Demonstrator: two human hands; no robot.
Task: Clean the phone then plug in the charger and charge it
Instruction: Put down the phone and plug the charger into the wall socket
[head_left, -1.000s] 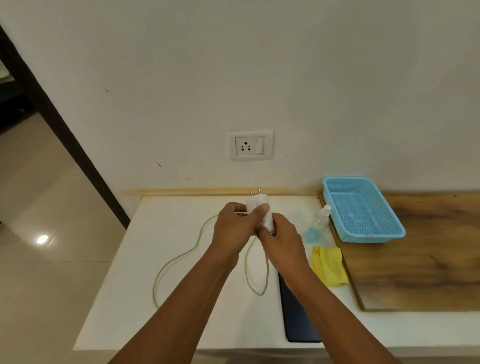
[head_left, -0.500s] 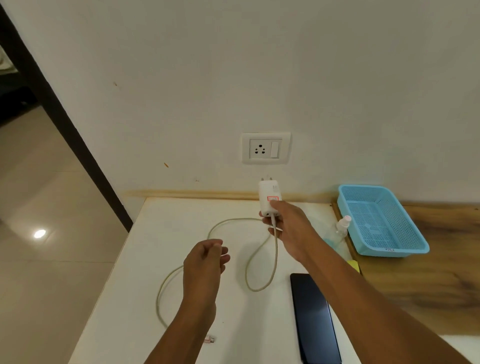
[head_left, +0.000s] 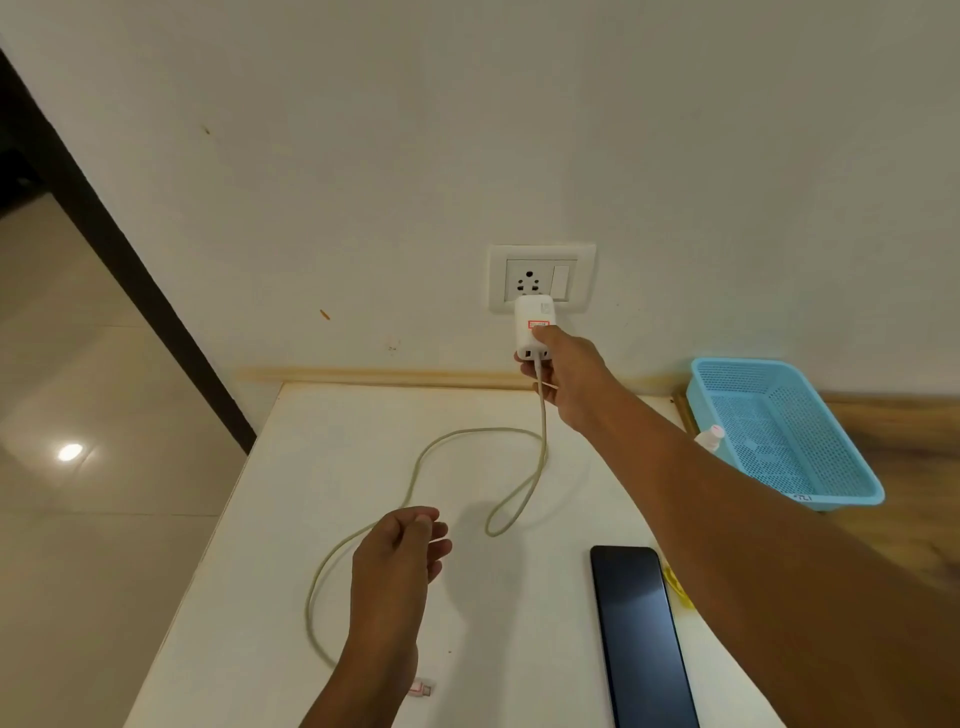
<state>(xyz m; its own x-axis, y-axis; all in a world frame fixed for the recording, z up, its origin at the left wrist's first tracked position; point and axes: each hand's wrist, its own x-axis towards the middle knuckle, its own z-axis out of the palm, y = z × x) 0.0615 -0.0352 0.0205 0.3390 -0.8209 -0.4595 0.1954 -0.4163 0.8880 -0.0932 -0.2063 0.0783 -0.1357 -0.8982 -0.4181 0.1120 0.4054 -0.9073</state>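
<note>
My right hand (head_left: 569, 382) grips the white charger adapter (head_left: 533, 322) and holds it against the lower part of the wall socket (head_left: 540, 278). Whether its pins are in the holes is hidden. Its pale cable (head_left: 415, 467) loops over the white table (head_left: 322, 415) to a free plug end (head_left: 423, 690) near the front edge. My left hand (head_left: 402, 551) hovers above the cable with loosely curled fingers, holding nothing. The dark phone (head_left: 641, 634) lies flat, screen up, at the front right beside my right forearm.
A blue plastic basket (head_left: 779, 431) stands on a wooden board (head_left: 893, 525) at the right. A spray bottle's cap (head_left: 710, 436) and a sliver of yellow cloth (head_left: 675, 587) show beside my right arm. Tiled floor (head_left: 78, 467) drops away at the left.
My left hand let go of the charger and dropped back over the table. My right hand lifted the adapter from above the table up to the wall socket.
</note>
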